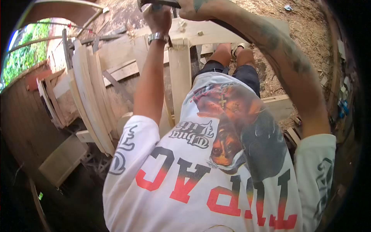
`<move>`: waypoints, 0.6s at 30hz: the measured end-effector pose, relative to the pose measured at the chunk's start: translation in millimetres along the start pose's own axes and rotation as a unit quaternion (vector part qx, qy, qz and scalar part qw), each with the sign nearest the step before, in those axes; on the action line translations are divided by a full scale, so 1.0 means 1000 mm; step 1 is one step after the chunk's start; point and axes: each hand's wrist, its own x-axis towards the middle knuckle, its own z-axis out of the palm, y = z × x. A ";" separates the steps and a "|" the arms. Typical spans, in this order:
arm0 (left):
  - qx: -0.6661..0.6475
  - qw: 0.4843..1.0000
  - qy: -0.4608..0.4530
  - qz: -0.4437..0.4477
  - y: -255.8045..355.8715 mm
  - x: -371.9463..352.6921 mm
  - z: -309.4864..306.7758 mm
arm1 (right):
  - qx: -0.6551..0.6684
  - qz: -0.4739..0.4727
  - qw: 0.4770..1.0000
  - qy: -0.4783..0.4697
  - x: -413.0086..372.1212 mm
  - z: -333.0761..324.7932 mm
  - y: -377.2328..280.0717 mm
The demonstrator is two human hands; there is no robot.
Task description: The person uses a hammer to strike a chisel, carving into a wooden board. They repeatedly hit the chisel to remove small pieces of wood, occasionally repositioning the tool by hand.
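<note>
At the top edge, my left hand [157, 18] is closed in a fist, a metal-banded watch on its wrist. It grips what looks like a chisel, mostly hidden, with a thin dark tip [170, 41] showing below at the timber. Beside it, my right hand [195, 9] is wrapped round a dark hammer-like tool [164, 3]. The tool's head lies right over my left fist, and its dark handle [234, 31] runs back under my tattooed right forearm. Both hands are above a pale wooden beam [220, 35], on which small wood chips [200, 33] lie.
Another pale board [179, 65] meets the beam and runs toward me. Several long planks [91, 92] stand stacked to the left. Wood shavings [305, 23] cover the ground. My legs [245, 58] are just beyond the boards, and more timber [278, 106] lies on the right.
</note>
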 end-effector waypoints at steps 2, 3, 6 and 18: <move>-0.006 1.000 -0.010 0.023 -0.005 -0.002 0.003 | 0.049 -0.041 0.997 -0.047 -0.027 -0.012 -0.006; -0.020 0.999 -0.027 -0.005 0.005 -0.010 -0.006 | 0.075 -0.042 0.996 -0.017 -0.043 -0.005 0.005; -0.177 0.979 -0.046 -0.094 0.034 -0.025 -0.026 | 0.115 -0.015 0.991 0.065 -0.088 0.018 0.048; -0.267 0.958 0.084 -0.067 0.058 -0.052 -0.066 | 0.298 0.264 0.917 0.024 -0.250 0.080 0.107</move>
